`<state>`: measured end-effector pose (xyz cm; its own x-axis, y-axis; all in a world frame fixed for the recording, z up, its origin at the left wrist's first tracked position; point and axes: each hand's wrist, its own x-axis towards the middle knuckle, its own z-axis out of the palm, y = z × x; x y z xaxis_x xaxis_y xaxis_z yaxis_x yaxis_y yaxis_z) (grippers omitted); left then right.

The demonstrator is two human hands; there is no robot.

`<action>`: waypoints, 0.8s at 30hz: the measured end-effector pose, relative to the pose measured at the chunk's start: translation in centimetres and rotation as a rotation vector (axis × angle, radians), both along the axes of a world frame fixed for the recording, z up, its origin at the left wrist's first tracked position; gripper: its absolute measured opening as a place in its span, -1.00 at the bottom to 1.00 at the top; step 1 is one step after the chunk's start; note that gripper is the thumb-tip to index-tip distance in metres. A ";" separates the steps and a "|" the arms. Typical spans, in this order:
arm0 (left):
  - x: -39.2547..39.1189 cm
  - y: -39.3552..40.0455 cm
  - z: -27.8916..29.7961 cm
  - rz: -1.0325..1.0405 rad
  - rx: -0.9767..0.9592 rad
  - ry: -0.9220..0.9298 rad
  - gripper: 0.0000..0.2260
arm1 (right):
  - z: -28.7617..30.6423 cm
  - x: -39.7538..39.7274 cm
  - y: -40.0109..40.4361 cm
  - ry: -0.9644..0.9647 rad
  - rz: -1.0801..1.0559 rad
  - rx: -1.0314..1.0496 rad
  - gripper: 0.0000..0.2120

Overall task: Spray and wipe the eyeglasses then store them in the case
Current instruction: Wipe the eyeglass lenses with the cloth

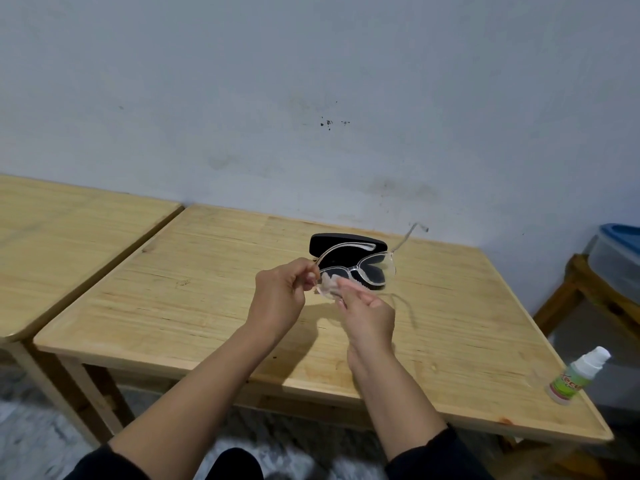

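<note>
Clear-framed eyeglasses (pixel 360 268) are held up over the wooden table (pixel 194 299). My left hand (pixel 282 299) pinches the frame's left end. My right hand (pixel 369 315) presses its fingers against the nearer lens; a pale, thin thing shows at the fingertips, too faint to name. One temple arm sticks up to the right, the other hangs down. A black glasses case (pixel 320 244) lies on the table behind the eyeglasses, partly hidden by them. A small spray bottle (pixel 573 377) with a white cap and green label stands near the table's right front corner.
A second wooden table (pixel 62 237) adjoins on the left. A grey wall runs behind both. At the far right a clear plastic bin with a blue lid (pixel 620 258) sits on a wooden stool.
</note>
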<state>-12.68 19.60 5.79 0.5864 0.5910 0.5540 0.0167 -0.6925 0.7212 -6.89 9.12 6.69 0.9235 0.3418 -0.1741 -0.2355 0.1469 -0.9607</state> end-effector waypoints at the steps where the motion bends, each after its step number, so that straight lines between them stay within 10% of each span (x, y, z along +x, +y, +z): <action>1: 0.1 -0.4 0.0 -0.008 0.005 -0.008 -0.71 | -0.1 -0.3 0.3 -0.006 -0.077 0.039 -0.80; 7: 0.5 -2.3 -0.2 -0.066 0.019 -0.081 -0.72 | 0.2 -0.7 1.2 -0.079 -0.252 0.151 -0.81; 19: 0.4 0.0 0.5 -0.040 0.039 -0.065 -0.72 | 0.3 0.9 -0.6 -0.185 0.229 -0.092 -0.72; 24: -0.1 0.5 0.2 -0.033 0.043 -0.044 -0.70 | 0.1 0.3 -0.8 -0.261 0.025 -0.113 -0.78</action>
<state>-12.78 20.05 5.97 0.5801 0.5468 0.6037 -0.0378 -0.7222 0.6906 -6.54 8.28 6.75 0.9335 0.3571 0.0307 0.0202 0.0331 -0.9992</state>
